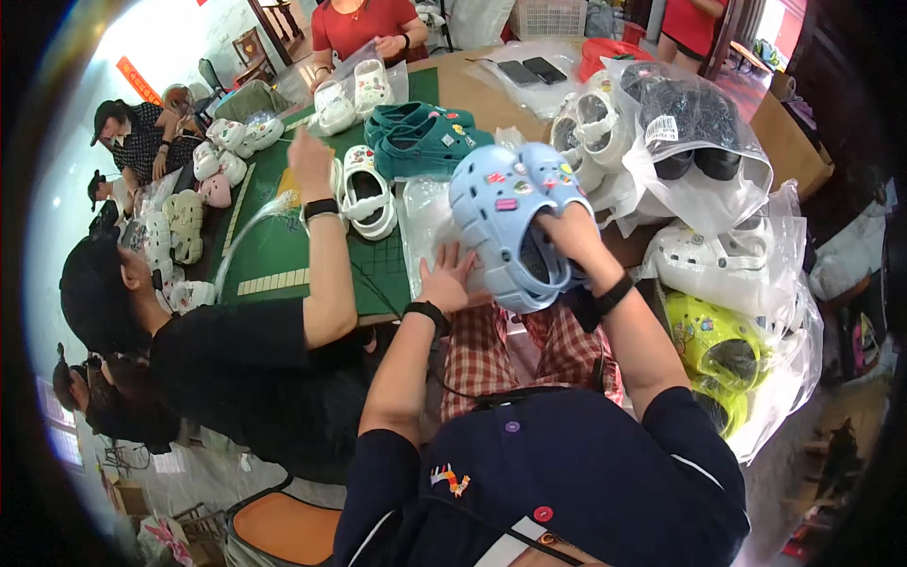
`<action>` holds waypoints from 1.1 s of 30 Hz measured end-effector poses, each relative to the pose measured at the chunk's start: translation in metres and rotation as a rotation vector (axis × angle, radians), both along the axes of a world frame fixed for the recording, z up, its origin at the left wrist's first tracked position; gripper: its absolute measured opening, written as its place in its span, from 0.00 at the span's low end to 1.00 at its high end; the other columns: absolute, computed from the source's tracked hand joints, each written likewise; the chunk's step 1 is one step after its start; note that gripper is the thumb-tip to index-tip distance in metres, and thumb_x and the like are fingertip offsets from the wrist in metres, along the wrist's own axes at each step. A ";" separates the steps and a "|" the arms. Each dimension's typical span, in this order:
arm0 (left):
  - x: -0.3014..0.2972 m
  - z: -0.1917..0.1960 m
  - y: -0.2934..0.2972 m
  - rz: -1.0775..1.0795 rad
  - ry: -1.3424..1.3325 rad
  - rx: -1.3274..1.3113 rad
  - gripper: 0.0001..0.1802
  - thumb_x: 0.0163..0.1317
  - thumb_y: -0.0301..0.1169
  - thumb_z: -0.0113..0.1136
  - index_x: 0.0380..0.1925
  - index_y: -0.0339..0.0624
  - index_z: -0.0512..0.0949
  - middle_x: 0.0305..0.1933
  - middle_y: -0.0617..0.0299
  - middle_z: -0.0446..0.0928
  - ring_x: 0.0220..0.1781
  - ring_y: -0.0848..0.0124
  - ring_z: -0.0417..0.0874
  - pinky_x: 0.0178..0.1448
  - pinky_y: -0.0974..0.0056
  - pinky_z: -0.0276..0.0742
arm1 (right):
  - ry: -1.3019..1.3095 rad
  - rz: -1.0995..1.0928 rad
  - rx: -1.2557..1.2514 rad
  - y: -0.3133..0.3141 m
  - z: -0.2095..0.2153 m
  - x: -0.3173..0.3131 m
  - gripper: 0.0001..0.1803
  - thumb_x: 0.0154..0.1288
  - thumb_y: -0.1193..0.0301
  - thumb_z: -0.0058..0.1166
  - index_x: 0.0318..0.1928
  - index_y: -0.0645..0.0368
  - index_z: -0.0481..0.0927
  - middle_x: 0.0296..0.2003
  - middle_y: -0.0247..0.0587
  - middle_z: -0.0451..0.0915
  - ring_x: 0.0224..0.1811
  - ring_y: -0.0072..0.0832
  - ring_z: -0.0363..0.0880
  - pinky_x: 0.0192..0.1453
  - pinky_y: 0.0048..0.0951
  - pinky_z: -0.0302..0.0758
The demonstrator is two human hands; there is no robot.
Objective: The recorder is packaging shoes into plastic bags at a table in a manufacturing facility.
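Right hand: the right hand point(567, 231) grips a pair of light blue clogs point(510, 222) with small charms on them, fingers closed around the heel end — the pair is held up over the table edge, tilted.
Left hand: the left hand point(444, 279) lies flat with fingers spread on a clear plastic bag point(425, 222) just under the blue pair, touching it.
Table: a green cutting mat point(283, 246) covers the wooden table point(472, 90); teal clogs point(420, 142) and white clogs point(367, 194) lie on it, near the bag.
Right side: bagged shoes in a heap — black clogs in a clear bag point(694, 132), white ones below, a yellow-green pair point(713, 354) lowest.
Neighbour: a person in black point(246, 369) sits at the wearer's left, arm raised over the mat.
Far end: two phones point(531, 71) lie on the wood, and a person in a red top point(364, 24) handles white clogs.
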State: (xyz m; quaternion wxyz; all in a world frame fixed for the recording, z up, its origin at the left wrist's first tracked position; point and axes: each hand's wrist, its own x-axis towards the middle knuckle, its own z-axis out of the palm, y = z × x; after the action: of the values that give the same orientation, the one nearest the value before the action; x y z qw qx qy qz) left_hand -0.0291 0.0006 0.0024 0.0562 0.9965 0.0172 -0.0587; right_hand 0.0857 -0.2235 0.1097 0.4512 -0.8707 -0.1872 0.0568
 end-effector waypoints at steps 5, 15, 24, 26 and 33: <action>-0.007 0.027 -0.014 -0.038 -0.394 -0.103 0.46 0.43 0.54 0.71 0.62 0.51 0.66 0.70 0.49 0.57 0.73 0.47 0.53 0.67 0.32 0.49 | 0.199 0.210 0.703 -0.057 -0.005 -0.031 0.25 0.63 0.73 0.51 0.62 0.65 0.69 0.54 0.41 0.76 0.53 0.26 0.74 0.58 0.32 0.71; -0.012 0.010 -0.017 -0.098 -0.251 -0.390 0.09 0.54 0.34 0.62 0.34 0.44 0.82 0.35 0.52 0.78 0.42 0.51 0.79 0.47 0.52 0.75 | -0.177 0.369 0.002 -0.108 -0.009 -0.084 0.31 0.52 0.71 0.58 0.60 0.60 0.72 0.60 0.53 0.71 0.65 0.47 0.65 0.69 0.39 0.59; 0.000 0.020 -0.015 -0.052 -0.129 -0.541 0.12 0.56 0.36 0.60 0.31 0.38 0.82 0.34 0.48 0.81 0.39 0.51 0.81 0.46 0.55 0.76 | -0.141 0.420 -0.286 -0.116 -0.033 -0.096 0.28 0.46 0.69 0.60 0.53 0.58 0.77 0.50 0.58 0.77 0.54 0.51 0.73 0.58 0.42 0.70; 0.001 0.019 -0.019 -0.020 -0.084 -0.519 0.13 0.56 0.36 0.60 0.32 0.37 0.82 0.35 0.48 0.81 0.39 0.52 0.82 0.45 0.56 0.77 | -0.111 0.381 -0.299 -0.116 -0.036 -0.099 0.27 0.46 0.68 0.60 0.52 0.59 0.78 0.48 0.58 0.77 0.52 0.52 0.74 0.57 0.42 0.71; 0.004 0.000 -0.018 0.147 -0.215 -0.579 0.10 0.56 0.34 0.59 0.29 0.36 0.79 0.30 0.47 0.80 0.35 0.50 0.81 0.42 0.55 0.77 | 0.020 0.218 -0.503 -0.128 -0.040 -0.105 0.27 0.47 0.71 0.56 0.53 0.58 0.77 0.48 0.56 0.77 0.52 0.50 0.74 0.56 0.42 0.71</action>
State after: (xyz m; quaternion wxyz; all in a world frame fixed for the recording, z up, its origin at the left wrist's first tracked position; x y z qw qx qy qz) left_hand -0.0247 -0.0170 0.0021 0.3430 0.9358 0.0657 0.0486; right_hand -0.0192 -0.3512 0.0694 0.2140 -0.9295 -0.2554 0.1582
